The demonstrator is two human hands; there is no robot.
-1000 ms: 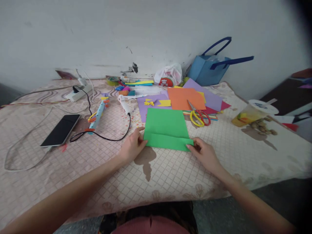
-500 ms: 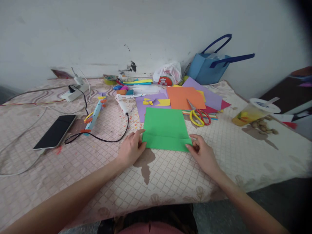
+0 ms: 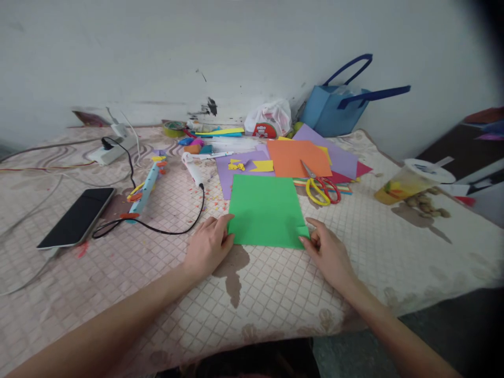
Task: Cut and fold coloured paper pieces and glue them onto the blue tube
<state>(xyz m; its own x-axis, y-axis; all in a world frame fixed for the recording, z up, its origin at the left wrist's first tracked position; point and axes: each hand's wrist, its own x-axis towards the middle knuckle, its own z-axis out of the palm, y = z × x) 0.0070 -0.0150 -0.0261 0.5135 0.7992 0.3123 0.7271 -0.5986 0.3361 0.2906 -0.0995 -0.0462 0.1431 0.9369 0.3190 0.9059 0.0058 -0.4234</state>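
A green sheet of paper (image 3: 265, 210) lies on the patterned tablecloth, its near edge toward me. My left hand (image 3: 209, 242) pinches its near left corner between thumb and fingers. At the near right corner, my right hand (image 3: 325, 249) grips the same sheet, and a small crease shows by the thumb. Just beyond the sheet lie scissors (image 3: 323, 191) with one yellow and one red handle, on an orange sheet (image 3: 297, 157) and paper strips. Left of the sheet is a white glue gun (image 3: 192, 169) with a black cord.
A phone (image 3: 79, 218) and a light-blue decorated strip (image 3: 145, 190) lie at left, near a power strip (image 3: 113, 149). Purple sheets (image 3: 338, 152), a white plastic bag (image 3: 271, 118) and a blue bag (image 3: 331, 113) are at the back. A drink cup (image 3: 409, 181) tilts at right.
The folded band along the green sheet's near edge has flattened out, leaving a small crease at right. Both hands stay at the near corners. The view has shifted slightly.
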